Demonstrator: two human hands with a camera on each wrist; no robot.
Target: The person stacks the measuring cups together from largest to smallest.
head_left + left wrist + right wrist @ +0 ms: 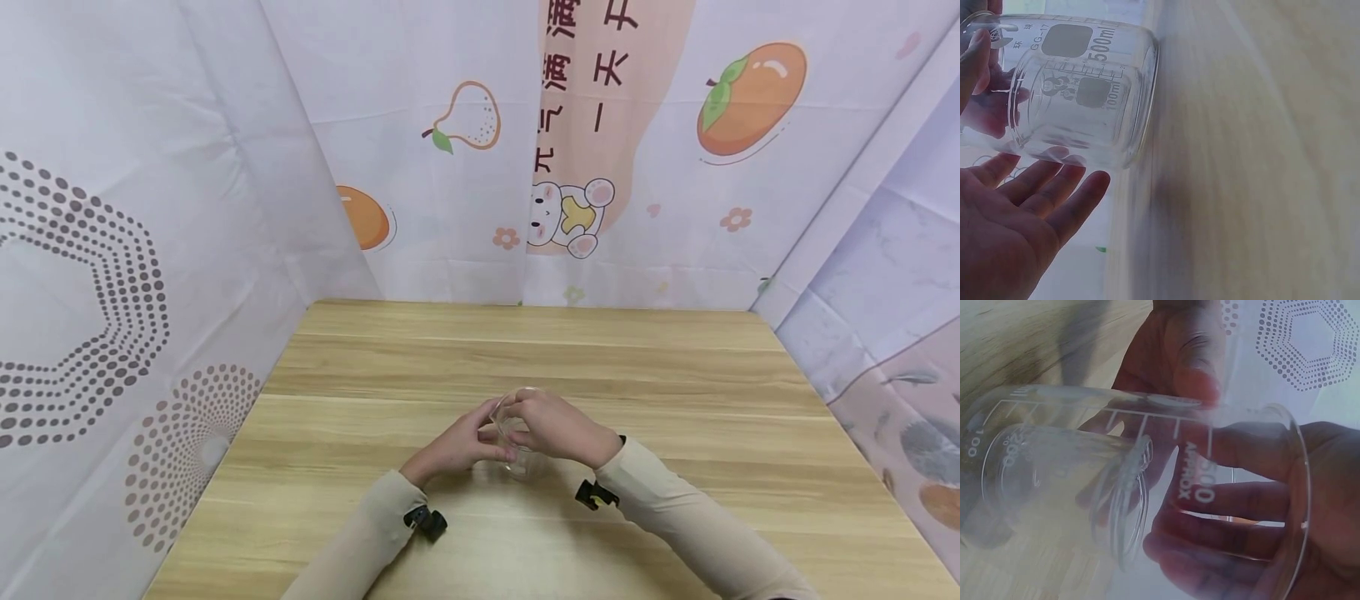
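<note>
A clear glass beaker point(519, 468) marked 500ml stands on the table, its base down by the wood in the left wrist view. Inside it sits a smaller glass beaker point(1079, 109) marked 100ml, close to the big one's bottom. My left hand point(457, 446) holds the large beaker from the left side, thumb in front and fingers round the far side. My right hand point(558, 425) is over the mouth; in the right wrist view its loosely extended fingers point(1241, 497) reach past the rim into the large beaker, tips near the small beaker's rim.
The wood-grain table point(360, 358) lies under both hands. White curtains point(405, 183) printed with fruit and dots hang along its back and sides. Black camera mounts point(426, 523) sit at both wrists, over beige sleeves point(675, 508).
</note>
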